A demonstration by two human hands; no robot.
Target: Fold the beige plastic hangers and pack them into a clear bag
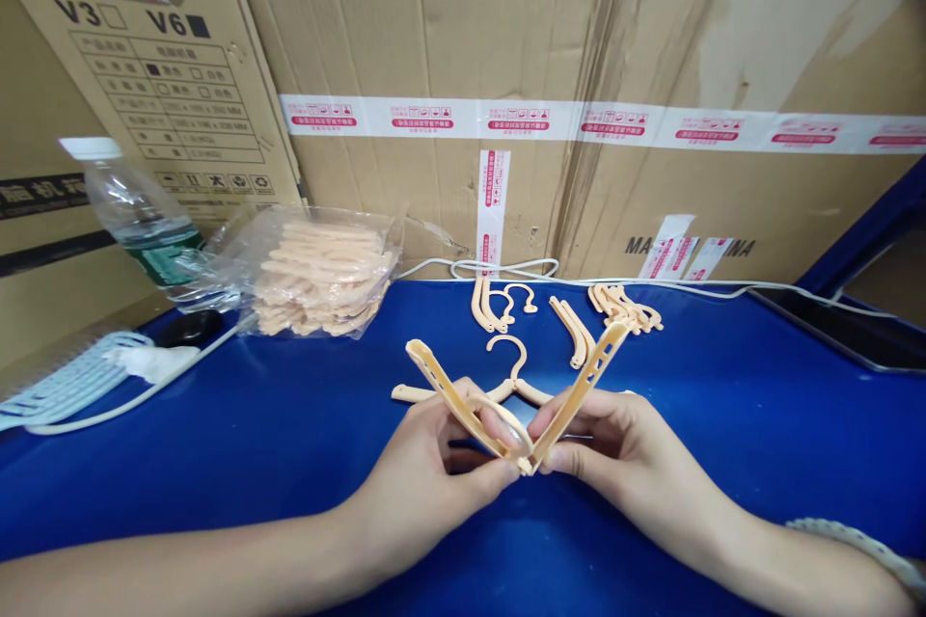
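Note:
Between my two hands is a beige plastic folding hanger (579,395), its two arms spread upward in a V and meeting at the bottom. My left hand (449,453) pinches the left arm near the joint, with the curved hook lying by its fingers. My right hand (614,443) grips the right arm close to the same joint. Just behind them a second hanger (515,362) lies on the blue table, hook pointing away, partly hidden by my hands. Loose hooks and arm pieces (492,306) lie farther back, beside a pair of arm pieces (573,332).
A pile of hanger pieces (626,307) lies back right, near a dark flat device (846,328). At left are a clear bag of beige pieces (325,275), a water bottle (149,222) and a light-blue hairbrush (79,371). A white cable (687,285) runs along the cardboard boxes (420,39).

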